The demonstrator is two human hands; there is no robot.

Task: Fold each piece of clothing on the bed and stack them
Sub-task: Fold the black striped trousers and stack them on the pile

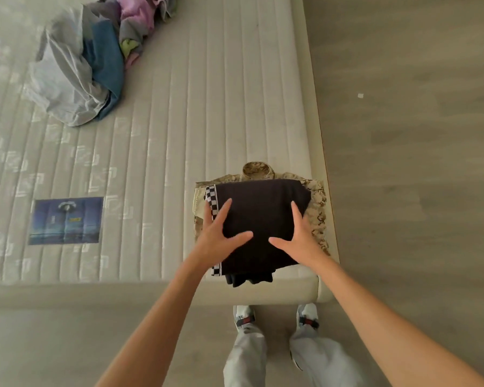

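Looking down from head height at a bare quilted mattress on a bed (179, 135), with the person standing at its near right corner. Toward the far left of the bed lies a loose pile of unfolded clothes (90, 60): a pale grey garment, a blue one, and pink, lilac and yellow-green pieces bunched behind them. Nearer the front edge on the left, a blue printed label (66, 220) lies flat on the mattress. At the near right corner sits the folded stack. Its lowest visible piece is a tan camouflage garment (317, 208), collar pointing away from the person. On top lies a folded black garment (263, 213) with a black-and-white checkered stripe (211, 201) along its left edge. The left hand (221, 233) rests on the black garment's left side, fingers spread wide and flat, gripping nothing. The right hand (298, 236) rests on its right side, likewise open and spread. Right of the bed is grey wood-look floor (417, 163). Below the bed's front edge, light trousers and pale shoes (308, 317) show.
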